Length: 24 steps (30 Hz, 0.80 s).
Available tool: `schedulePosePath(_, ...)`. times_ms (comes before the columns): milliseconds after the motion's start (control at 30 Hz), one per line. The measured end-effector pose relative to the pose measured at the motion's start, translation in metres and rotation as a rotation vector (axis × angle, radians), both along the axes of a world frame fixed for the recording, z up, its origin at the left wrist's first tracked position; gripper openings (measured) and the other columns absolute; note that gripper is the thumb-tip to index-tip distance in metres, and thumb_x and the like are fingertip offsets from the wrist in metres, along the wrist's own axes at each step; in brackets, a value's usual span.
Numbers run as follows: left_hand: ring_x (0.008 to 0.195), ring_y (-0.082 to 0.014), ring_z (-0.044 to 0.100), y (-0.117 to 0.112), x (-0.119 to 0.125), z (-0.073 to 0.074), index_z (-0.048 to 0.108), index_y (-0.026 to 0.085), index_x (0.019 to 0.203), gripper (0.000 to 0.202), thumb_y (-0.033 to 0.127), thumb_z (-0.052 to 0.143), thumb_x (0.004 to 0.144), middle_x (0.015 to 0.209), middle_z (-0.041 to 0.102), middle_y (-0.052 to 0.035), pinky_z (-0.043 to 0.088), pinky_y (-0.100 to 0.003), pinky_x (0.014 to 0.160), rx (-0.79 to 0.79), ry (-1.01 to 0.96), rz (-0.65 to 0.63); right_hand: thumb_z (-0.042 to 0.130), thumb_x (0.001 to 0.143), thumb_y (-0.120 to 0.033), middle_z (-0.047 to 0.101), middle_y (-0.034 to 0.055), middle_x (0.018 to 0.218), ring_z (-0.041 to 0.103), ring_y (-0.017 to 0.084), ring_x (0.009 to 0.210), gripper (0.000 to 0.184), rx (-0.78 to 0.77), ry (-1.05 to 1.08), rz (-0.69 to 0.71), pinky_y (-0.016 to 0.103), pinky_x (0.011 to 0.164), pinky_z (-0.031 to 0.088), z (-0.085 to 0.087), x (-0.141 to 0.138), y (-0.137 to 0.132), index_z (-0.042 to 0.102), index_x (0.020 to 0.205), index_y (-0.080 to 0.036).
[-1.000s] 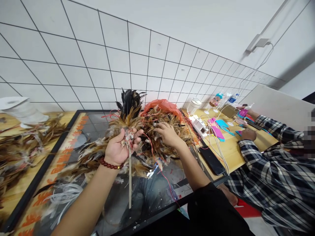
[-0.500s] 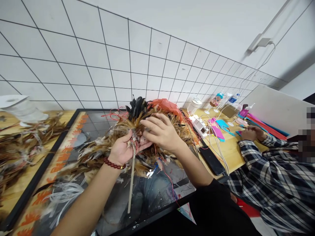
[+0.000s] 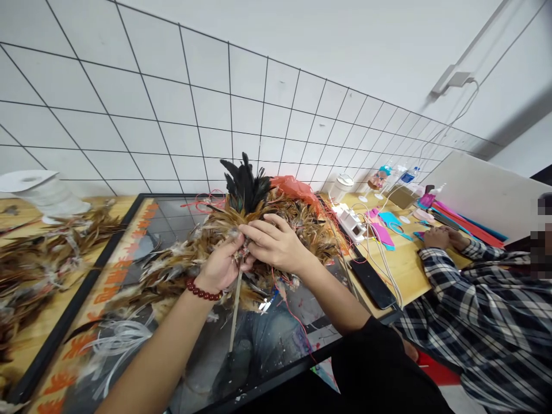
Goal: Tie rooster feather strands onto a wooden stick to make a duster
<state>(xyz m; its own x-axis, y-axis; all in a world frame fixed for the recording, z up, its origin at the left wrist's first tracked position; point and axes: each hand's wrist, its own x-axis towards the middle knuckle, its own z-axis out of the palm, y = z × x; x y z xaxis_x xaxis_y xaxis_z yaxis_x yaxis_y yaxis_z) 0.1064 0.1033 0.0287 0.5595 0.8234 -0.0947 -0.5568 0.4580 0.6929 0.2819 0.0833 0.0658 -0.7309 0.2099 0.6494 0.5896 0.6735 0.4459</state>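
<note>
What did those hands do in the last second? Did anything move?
The right hand left the loose feather pile and swung back to the feather duster, where its fingers now meet the left hand at the base of the feathers. The left hand kept its grip on the duster's stick throughout. The phone and the white spool lie where they were.

Centre, the left hand [image 3: 222, 265] and right hand [image 3: 276, 244] meet on a feather bundle [image 3: 244, 192] above a framed panel [image 3: 73, 299] lying on the tabletop [image 3: 405, 259]; its stick [image 3: 235, 310] hangs below them. A feather pile [image 3: 317, 233] lies behind, a bag [image 3: 293, 187] behind that. Spool [image 3: 41, 195] far left; phone [image 3: 373, 283] right of the panel, a co-worker's sleeve [image 3: 474, 299] beyond it.
</note>
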Motion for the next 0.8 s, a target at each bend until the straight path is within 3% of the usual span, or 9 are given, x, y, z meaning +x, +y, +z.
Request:
schedulePosePath(100, 0.046, -0.0066, 0.049, 0.000, 0.001, 0.002, 0.059, 0.014, 0.081, 0.029, 0.033, 0.080, 0.075, 0.063, 0.056, 0.0006, 0.035, -0.013, 0.037, 0.057, -0.025, 0.049, 0.058, 0.094, -0.020, 0.060, 0.0050, 0.137, 0.053, 0.019, 0.126, 0.011, -0.120, 0.251, -0.031, 0.044, 0.112, 0.038, -0.008, 0.003, -0.006, 0.066, 0.100, -0.025)
schedulePosePath(200, 0.049, -0.0048, 0.046, 0.000, -0.001, 0.006, 0.055, 0.015, 0.076, 0.034, 0.037, 0.081, 0.074, 0.070, 0.059, -0.0025, 0.033, -0.012, 0.040, 0.103, -0.055, 0.072, 0.064, 0.090, -0.029, 0.055, 0.0113, 0.138, 0.050, 0.023, 0.129, 0.029, -0.395, 0.769, -0.148, 0.046, 0.111, 0.039, -0.022, 0.005, -0.010, 0.061, 0.119, -0.025)
schedulePosePath(300, 0.049, -0.0045, 0.044, -0.001, -0.002, 0.009, 0.051, 0.015, 0.071, 0.038, 0.039, 0.081, 0.073, 0.069, 0.056, -0.0018, 0.032, -0.013, 0.042, 0.139, -0.073, 0.067, 0.071, 0.082, -0.045, 0.057, 0.0128, 0.130, 0.056, 0.023, 0.119, 0.053, -0.911, 1.119, -0.060, 0.042, 0.103, 0.047, -0.037, 0.001, -0.009, 0.053, 0.127, -0.022)
schedulePosePath(400, 0.049, -0.0052, 0.044, -0.001, -0.001, 0.008, 0.051, 0.015, 0.071, 0.041, 0.042, 0.082, 0.072, 0.067, 0.055, -0.0012, 0.031, -0.013, 0.042, 0.169, -0.032, 0.071, 0.076, 0.074, -0.053, 0.063, 0.0068, 0.109, 0.063, 0.016, 0.089, 0.064, -1.489, 1.177, 0.184, 0.031, 0.077, 0.054, -0.047, -0.008, -0.008, 0.052, 0.124, -0.023)
schedulePosePath(467, 0.050, -0.0055, 0.044, 0.000, -0.002, 0.008, 0.051, 0.015, 0.072, 0.043, 0.044, 0.083, 0.070, 0.065, 0.054, -0.0007, 0.030, -0.013, 0.041, 0.193, 0.032, 0.107, 0.074, 0.075, -0.057, 0.060, -0.0004, 0.082, 0.051, 0.009, 0.059, 0.060, -1.749, 1.159, 0.228, 0.021, 0.053, 0.043, -0.051, -0.012, -0.008, 0.056, 0.119, -0.021)
schedulePosePath(533, 0.050, -0.0055, 0.044, 0.001, -0.004, 0.009, 0.051, 0.015, 0.074, 0.044, 0.045, 0.084, 0.069, 0.066, 0.054, -0.0002, 0.030, -0.013, 0.042, 0.217, 0.101, 0.155, 0.068, 0.079, -0.060, 0.044, -0.0070, 0.061, 0.030, 0.005, 0.045, 0.052, -1.790, 1.191, 0.168, 0.018, 0.043, 0.024, -0.054, -0.012, -0.009, 0.063, 0.109, -0.018)
schedulePosePath(600, 0.051, -0.0052, 0.044, 0.003, -0.008, 0.012, 0.051, 0.016, 0.078, 0.044, 0.045, 0.083, 0.069, 0.068, 0.054, 0.0003, 0.030, -0.013, 0.042, 0.230, 0.146, 0.183, 0.063, 0.082, -0.061, 0.038, -0.0076, 0.055, 0.026, 0.005, 0.046, 0.048, -1.628, 1.241, 0.095, 0.019, 0.044, 0.021, -0.057, -0.008, -0.009, 0.068, 0.096, -0.015)
schedulePosePath(700, 0.053, -0.0054, 0.044, 0.006, -0.011, 0.015, 0.052, 0.016, 0.084, 0.041, 0.040, 0.083, 0.071, 0.071, 0.054, 0.0007, 0.031, -0.014, 0.044, 0.208, 0.179, 0.161, 0.061, 0.085, -0.056, 0.056, -0.0007, 0.063, 0.047, 0.010, 0.058, 0.043, -1.351, 1.232, 0.038, 0.021, 0.055, 0.037, -0.059, -0.001, -0.008, 0.070, 0.085, -0.014)
schedulePosePath(800, 0.053, -0.0063, 0.044, 0.009, -0.011, 0.011, 0.053, 0.016, 0.086, 0.034, 0.032, 0.081, 0.074, 0.071, 0.054, 0.0012, 0.031, -0.015, 0.045, 0.202, 0.225, 0.166, 0.053, 0.092, -0.043, 0.071, 0.0053, 0.083, 0.062, 0.015, 0.075, 0.033, -1.196, 1.056, -0.055, 0.026, 0.072, 0.047, -0.054, 0.000, -0.014, 0.071, 0.086, -0.016)
